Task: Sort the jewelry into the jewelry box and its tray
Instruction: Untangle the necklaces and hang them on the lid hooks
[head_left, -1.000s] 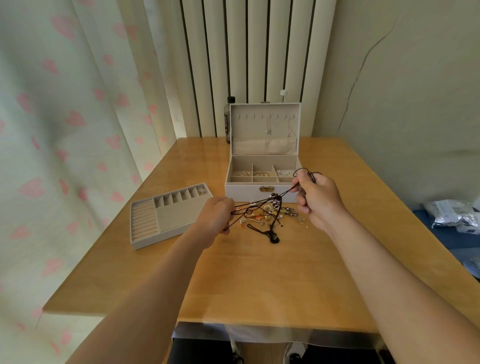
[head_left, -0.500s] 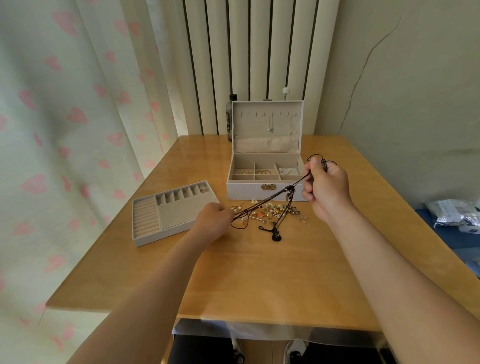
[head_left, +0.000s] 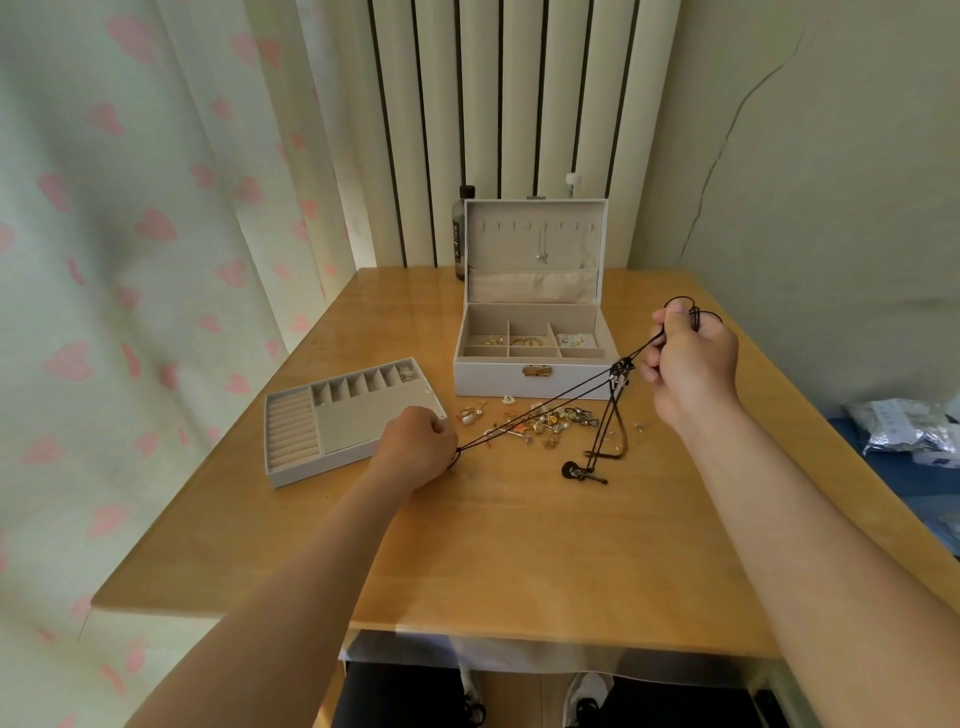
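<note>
I keep both of my hands on a tangle of thin black cord necklaces (head_left: 540, 410), pulled taut in a slanting line above the glossy honey-coloured wooden table (head_left: 519, 545). My left hand (head_left: 415, 448) is low by the tabletop, fingers curled tight and pinching the cords' near end. My right hand (head_left: 693, 364) is raised in a closed fist round the far end, with two loops poking out above the knuckles. I cannot count the strands. One flat black guitar-shaped pendant (head_left: 575, 472) lies on the wood.

Beneath the cords is one loose heap of small gold and pearly jewelry pieces (head_left: 545, 421). Behind it the white rectangular jewelry box (head_left: 498, 376) stands open, beige-lined. The pale grey velvety tray (head_left: 322, 473), ridged on one side with about six small cells, lies just beside my left hand.
</note>
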